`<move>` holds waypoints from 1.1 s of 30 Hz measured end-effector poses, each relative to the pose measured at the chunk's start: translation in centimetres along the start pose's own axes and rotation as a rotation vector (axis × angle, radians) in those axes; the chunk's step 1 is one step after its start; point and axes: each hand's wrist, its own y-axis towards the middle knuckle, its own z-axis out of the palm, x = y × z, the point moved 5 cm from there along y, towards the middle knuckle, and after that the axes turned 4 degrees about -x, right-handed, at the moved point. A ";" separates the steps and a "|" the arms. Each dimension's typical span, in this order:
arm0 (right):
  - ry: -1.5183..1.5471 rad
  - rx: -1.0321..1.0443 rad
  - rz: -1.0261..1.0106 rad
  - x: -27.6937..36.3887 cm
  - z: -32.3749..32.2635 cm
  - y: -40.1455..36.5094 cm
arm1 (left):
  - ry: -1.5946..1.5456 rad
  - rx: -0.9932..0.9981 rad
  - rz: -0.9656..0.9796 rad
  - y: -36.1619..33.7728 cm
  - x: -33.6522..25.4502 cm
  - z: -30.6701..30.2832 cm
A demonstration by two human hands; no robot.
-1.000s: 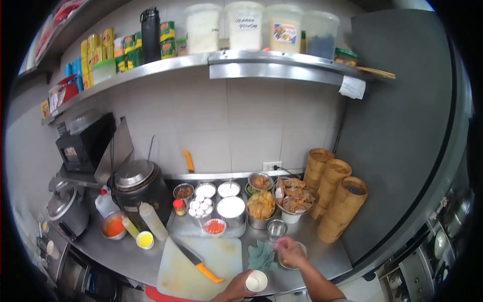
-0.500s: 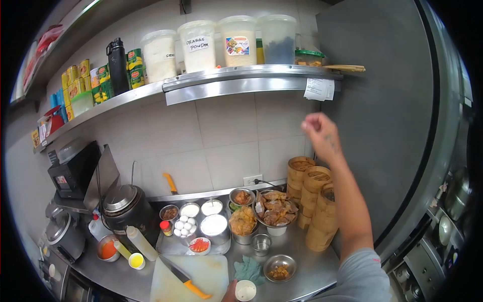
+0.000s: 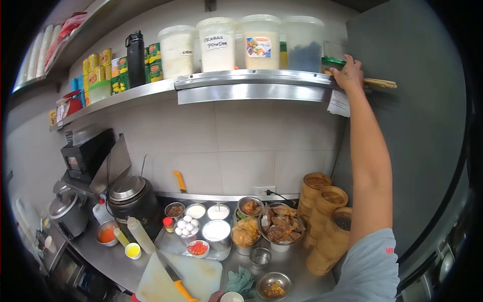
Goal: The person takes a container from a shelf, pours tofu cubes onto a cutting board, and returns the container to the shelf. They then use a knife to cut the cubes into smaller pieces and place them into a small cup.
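My right hand [image 3: 349, 74] is raised to the right end of the wall shelf. Its fingers curl around a container with a green lid [image 3: 332, 62], which still rests at shelf level; the hand covers part of it. Down at the bottom edge, only a bit of my left hand [image 3: 215, 296] shows, gripping the side of a small white cup [image 3: 232, 297]. Beside the cup lie a crumpled green cloth [image 3: 241, 282] and a metal bowl with brown pieces [image 3: 274, 287]. An orange-handled knife [image 3: 180, 283] rests on the white cutting board [image 3: 151, 282].
Large plastic tubs [image 3: 216, 45] line the shelf [image 3: 251, 92], and chopsticks [image 3: 380, 83] jut past its end. Bamboo steamers [image 3: 327, 241] are stacked under my right arm. Bowls of meat [image 3: 280, 224], a bowl of eggs [image 3: 187, 226] and a black pot [image 3: 132, 201] stand on the counter.
My right hand has gone up and to the right, from below the shelf onto the green-lidded container. The view has shifted, and my left hand stays at the white cup.
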 end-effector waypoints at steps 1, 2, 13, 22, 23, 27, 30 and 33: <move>-0.066 0.048 0.027 0.3 0.2 0.3 | 0.000 -0.014 -0.007 0.2 -0.9 -0.1; -0.057 0.054 0.023 0.7 0.2 0.6 | 0.028 -0.022 -0.009 0.2 -1.8 -0.4; 0.024 0.149 0.162 0.0 3.1 2.0 | -0.016 -0.109 0.016 0.2 -4.1 -0.7; 0.168 -0.020 0.128 -0.1 1.5 0.7 | 0.147 -0.086 0.002 0.3 -4.3 -0.9; 0.186 -0.041 0.121 0.0 1.3 0.5 | 0.142 -0.085 -0.001 0.3 -4.3 -0.9; 0.217 -0.070 0.089 0.3 1.2 0.4 | 0.107 -0.110 -0.008 0.2 -4.3 -0.8; 0.141 -0.026 0.085 0.4 2.1 0.6 | 0.131 -0.123 -0.006 0.0 -4.5 -0.7; -0.089 -0.162 -0.004 1.7 1.9 0.5 | 0.135 -0.140 -0.006 0.0 -4.7 -0.8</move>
